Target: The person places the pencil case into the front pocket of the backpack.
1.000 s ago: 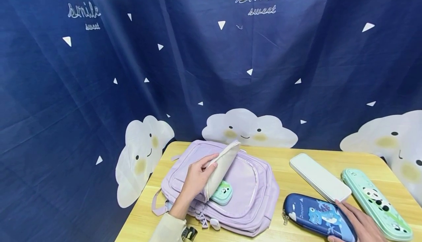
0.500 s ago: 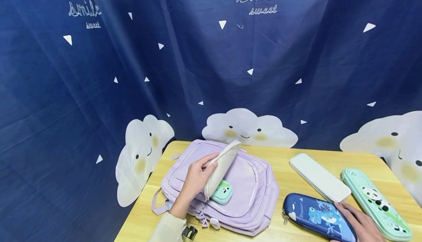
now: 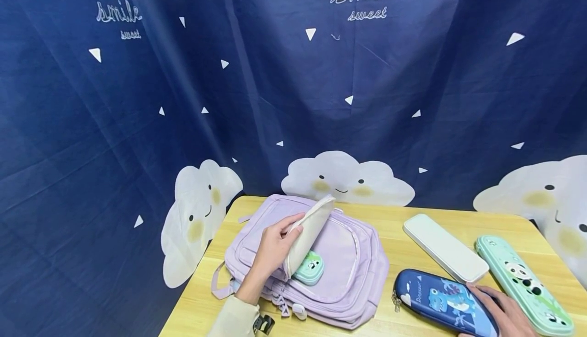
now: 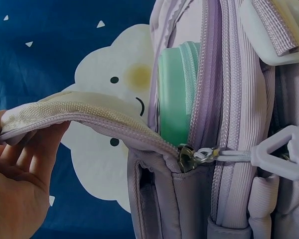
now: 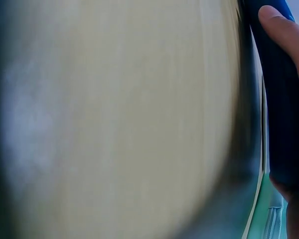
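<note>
A lilac backpack (image 3: 337,255) lies on the table in the head view. My left hand (image 3: 270,250) pinches the edge of its front pocket flap (image 3: 312,230), holding it raised with the pale lining showing. A mint-green case (image 3: 309,270) with a panda print sticks partly out of that pocket; the rest of it is hidden inside. In the left wrist view, a zip with a triangular pull (image 4: 284,154) is beside the flap's base. My right hand (image 3: 506,314) grips the right end of a dark blue dinosaur pencil case (image 3: 431,299), thumb on one side and fingers on the other.
Past the blue case lies a white pencil case (image 3: 445,245). A mint-green panda pencil case (image 3: 523,281) is at the right, close to my right hand. Behind the wooden table (image 3: 504,222) hangs a dark blue curtain (image 3: 275,97) with clouds.
</note>
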Motion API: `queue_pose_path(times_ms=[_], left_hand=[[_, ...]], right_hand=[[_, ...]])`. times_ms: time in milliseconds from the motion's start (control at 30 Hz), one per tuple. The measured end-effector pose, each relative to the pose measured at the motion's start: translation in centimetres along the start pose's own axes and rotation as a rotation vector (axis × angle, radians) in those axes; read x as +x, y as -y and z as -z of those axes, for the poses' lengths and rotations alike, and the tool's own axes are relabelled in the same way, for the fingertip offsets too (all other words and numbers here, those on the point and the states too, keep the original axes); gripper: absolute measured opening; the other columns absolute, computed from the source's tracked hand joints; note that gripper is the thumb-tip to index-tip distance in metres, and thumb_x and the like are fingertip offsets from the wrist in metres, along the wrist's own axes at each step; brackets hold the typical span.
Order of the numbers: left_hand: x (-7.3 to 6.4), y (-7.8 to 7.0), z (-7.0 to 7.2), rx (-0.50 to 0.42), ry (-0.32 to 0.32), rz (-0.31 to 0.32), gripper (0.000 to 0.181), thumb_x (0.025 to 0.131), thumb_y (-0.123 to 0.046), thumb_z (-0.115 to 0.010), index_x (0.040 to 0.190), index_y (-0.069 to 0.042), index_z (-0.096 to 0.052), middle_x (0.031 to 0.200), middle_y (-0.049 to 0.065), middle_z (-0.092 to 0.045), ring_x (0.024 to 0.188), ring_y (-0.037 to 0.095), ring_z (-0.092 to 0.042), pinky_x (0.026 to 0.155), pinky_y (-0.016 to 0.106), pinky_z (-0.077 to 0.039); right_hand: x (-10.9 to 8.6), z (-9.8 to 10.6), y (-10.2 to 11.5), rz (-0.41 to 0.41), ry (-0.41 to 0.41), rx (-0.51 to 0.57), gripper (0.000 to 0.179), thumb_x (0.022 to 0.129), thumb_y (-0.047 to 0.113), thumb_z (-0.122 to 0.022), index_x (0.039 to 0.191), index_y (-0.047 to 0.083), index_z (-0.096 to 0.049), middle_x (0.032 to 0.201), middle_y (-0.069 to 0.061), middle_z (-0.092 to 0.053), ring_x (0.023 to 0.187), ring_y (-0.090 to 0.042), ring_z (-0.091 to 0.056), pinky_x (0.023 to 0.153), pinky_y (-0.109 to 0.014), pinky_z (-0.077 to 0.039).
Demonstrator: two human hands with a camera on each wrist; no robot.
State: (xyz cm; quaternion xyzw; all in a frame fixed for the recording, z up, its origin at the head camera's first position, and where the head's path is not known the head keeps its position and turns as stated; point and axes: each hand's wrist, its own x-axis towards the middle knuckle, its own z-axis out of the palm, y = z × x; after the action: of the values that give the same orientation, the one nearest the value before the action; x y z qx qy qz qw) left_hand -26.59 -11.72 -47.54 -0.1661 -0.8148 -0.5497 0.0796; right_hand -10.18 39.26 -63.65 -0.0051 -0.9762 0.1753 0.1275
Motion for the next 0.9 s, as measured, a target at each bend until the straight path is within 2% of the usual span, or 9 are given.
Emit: queue_pose_path(times_ms=[167,467,767,900], left_hand=[[0.0,0.1,0.0,-0.012,0.003,-0.001,0.033,0.105,-0.02,-0.075,0.137,-0.021,-0.078,0.129,0.008,-0.08,0.095,0.013,-0.076,0.078,0.022,-0.059],[-0.1,0.2,0.0,-0.017,0.001,-0.002,0.033,0.105,-0.021,-0.076,0.137,-0.021,-0.078,0.128,0.008,-0.08,0.093,0.012,-0.075,0.077,0.022,-0.058],[0.0,0.2,0.0,-0.01,0.002,-0.008,0.033,0.105,-0.02,-0.075,0.137,-0.021,-0.078,0.127,0.007,-0.081,0.092,0.01,-0.075,0.077,0.023,-0.059],[0.0,0.1,0.0,-0.011,0.002,-0.011,0.032,0.105,-0.02,-0.076,0.137,-0.021,-0.078,0.128,0.008,-0.08,0.093,0.011,-0.075,0.077,0.023,-0.059]], right_hand=[[-0.1,0.2,0.2,-0.044,0.012,-0.009,0.123,0.068,0.085,-0.085,0.157,0.008,-0.051,0.145,-0.027,-0.048,0.123,-0.048,-0.042,0.097,-0.071,-0.034],[-0.2,0.4,0.6,-0.033,-0.059,0.0,0.125,0.063,0.085,-0.089,0.16,0.015,-0.052,0.144,-0.024,-0.051,0.117,-0.044,-0.047,0.091,-0.068,-0.037],[0.3,1.3,1.9,-0.052,-0.046,-0.008,0.13,0.064,0.086,-0.087,0.162,0.011,-0.047,0.149,-0.024,-0.047,0.121,-0.044,-0.043,0.096,-0.069,-0.034],[0.8,2.0,2.4,-0.043,0.001,-0.014,0.129,0.068,0.082,-0.088,0.164,0.009,-0.044,0.15,-0.025,-0.045,0.122,-0.046,-0.042,0.094,-0.07,-0.036]])
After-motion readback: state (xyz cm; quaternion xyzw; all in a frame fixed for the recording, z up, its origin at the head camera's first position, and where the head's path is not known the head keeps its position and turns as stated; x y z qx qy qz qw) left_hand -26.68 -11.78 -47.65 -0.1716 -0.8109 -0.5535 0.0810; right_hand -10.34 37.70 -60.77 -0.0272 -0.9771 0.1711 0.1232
